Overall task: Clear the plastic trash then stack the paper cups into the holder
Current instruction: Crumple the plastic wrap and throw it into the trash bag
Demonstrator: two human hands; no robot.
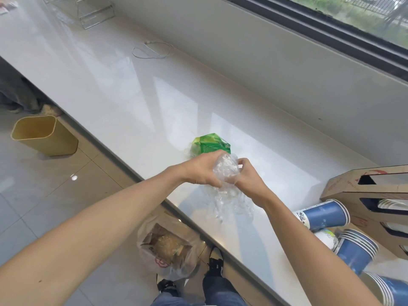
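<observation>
Left hand and right hand both grip the clear plastic wrap above the surface, compressing it (presumably for disposal); blue paper cups lie unstacked beside the cardboard holder.

1. Setting: an office-style pantry or break area, judged from a long glossy white counter running beneath a window.
2. On the counter: a cardboard cup holder and blue paper cups.
3. Below the counter: tiled floor with a yellow waste bin.
</observation>
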